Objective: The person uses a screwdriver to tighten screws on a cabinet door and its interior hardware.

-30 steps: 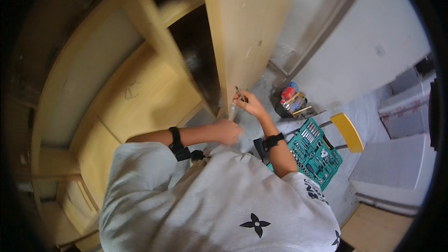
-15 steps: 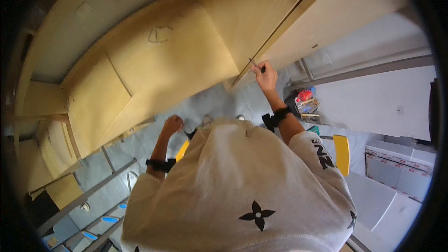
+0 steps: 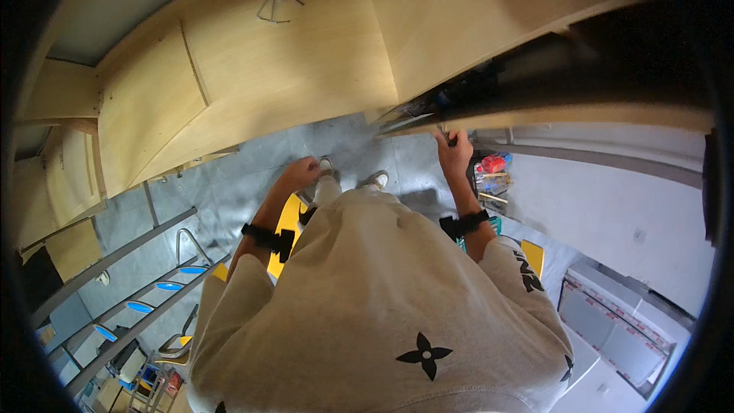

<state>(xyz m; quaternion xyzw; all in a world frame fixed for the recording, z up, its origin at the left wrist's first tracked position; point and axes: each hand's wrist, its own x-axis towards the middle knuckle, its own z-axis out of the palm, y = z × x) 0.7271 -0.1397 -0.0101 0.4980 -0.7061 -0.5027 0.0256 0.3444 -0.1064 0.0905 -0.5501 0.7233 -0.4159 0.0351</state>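
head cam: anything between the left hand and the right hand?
In the head view, only grey floor and the person's two shoes lie between left hand and right hand.

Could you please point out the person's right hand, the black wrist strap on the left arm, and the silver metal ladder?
Right hand point(image 3: 454, 151): head view, back of the hand, raised to the wooden cabinet's lower edge.
Black wrist strap on the left arm point(image 3: 264, 237): head view, band's middle.
Silver metal ladder point(image 3: 134, 307): head view, blue-topped rung.

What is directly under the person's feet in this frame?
The pale shoes stand above a grey tiled floor, with a yellow step surface showing beside the left hand. The grey shirt covers the legs and most of the step, so the footing itself is hidden.
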